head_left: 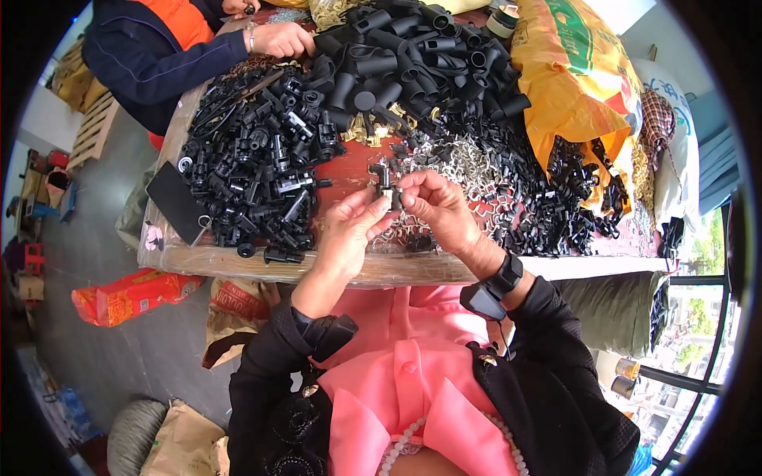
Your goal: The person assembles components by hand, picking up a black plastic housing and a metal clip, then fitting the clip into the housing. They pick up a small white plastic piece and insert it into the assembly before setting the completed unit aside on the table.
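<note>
Close to the table's front edge, my left hand [352, 224] pinches a small black plastic fitting [383, 176] between thumb and fingers. It stands upright, with a pale band near its lower end. From the other side my right hand [444, 208] closes its thumb and forefinger at the fitting; a small dark piece seems to be there, partly hidden by the fingers. Left of my hands lies a heap of black plastic fittings [262, 163]. Small silver metal clips [472, 170] are scattered to the right, beside a pile of small black parts [548, 222].
Black tubes [389, 63] and brass-coloured pieces [377, 131] lie farther back. A yellow sack [567, 87] spills black parts at right. A black phone-like slab [175, 205] rests at the table's left corner. A co-worker's hand [282, 40] reaches in at the far left.
</note>
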